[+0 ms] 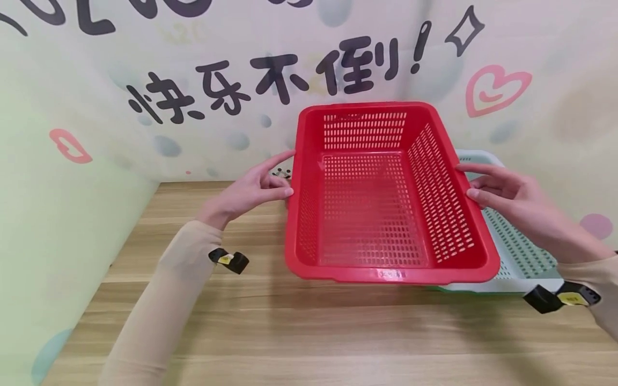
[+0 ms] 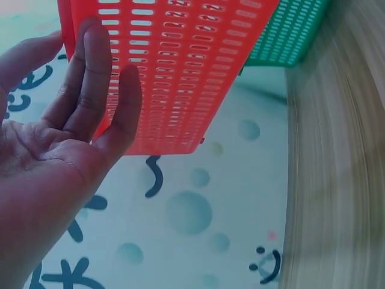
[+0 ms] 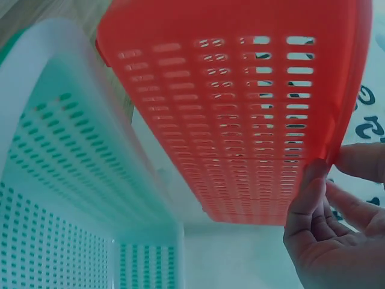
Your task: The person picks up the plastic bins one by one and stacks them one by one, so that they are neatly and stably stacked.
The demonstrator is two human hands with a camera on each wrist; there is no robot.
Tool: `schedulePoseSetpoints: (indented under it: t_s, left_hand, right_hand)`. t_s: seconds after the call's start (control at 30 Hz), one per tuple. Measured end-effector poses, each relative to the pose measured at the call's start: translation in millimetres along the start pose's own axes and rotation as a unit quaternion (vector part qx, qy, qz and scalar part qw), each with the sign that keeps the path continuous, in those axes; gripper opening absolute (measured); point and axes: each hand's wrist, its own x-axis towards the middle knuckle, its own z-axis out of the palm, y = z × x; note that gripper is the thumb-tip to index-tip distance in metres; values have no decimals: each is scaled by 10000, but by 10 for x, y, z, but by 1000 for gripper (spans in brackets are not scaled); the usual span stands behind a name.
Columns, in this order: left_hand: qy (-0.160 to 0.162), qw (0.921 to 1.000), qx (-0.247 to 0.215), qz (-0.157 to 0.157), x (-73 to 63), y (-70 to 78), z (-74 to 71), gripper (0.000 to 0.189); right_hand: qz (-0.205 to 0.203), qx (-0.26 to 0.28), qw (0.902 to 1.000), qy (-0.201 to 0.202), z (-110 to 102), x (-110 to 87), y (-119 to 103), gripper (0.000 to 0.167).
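Observation:
A red plastic basket [image 1: 367, 274] with slotted walls is held up between my two hands, tilted so that its inside faces me in the head view. My left hand [image 1: 243, 194] holds the left rim, its fingers [image 2: 96, 78] lying against the outer wall under the edge. On the opposite side my right hand [image 1: 516, 195] pinches the right rim between thumb and fingers. In the right wrist view, the fingers [image 3: 310, 205] are bent beneath that rim. The basket's underside [image 3: 240, 174] hangs over the table, and nothing lies inside it.
A white basket [image 1: 521, 285] stands on the wooden table [image 1: 309, 332] at the right, partly covered by the red one. Green plastic [image 2: 277, 48] shows below its rim. A printed cloth [image 1: 227, 145] with black characters hangs behind the table.

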Motion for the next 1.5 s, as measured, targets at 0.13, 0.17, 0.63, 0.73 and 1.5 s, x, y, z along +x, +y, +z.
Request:
schedulePoseSetpoints:
  t_s: [0.13,0.17,0.63,0.73,1.5]
  left_hand:
    - [-28,9999,-123,59,107,24,87,76]
    - [-23,9999,-133,61,133,32,107,76]
    - [-122,9975,-599,355,543,61,410,76]
    - [-187,9965,-728,373,622,46,480,76]
    - [-177,9869,-1548,422,1140,15,1166,79]
  right_hand:
    - [-22,-102,9997,210,-84,-24,81,48]
    - [-30,-94,9996,249,-108,-28,100,49]
    - [-170,740,9964,387,-440,-90,350,49]
    - [-175,1077,9932,407,-528,-101,402,49]
    - [480,999,9904,821,-1124,-201,847,50]
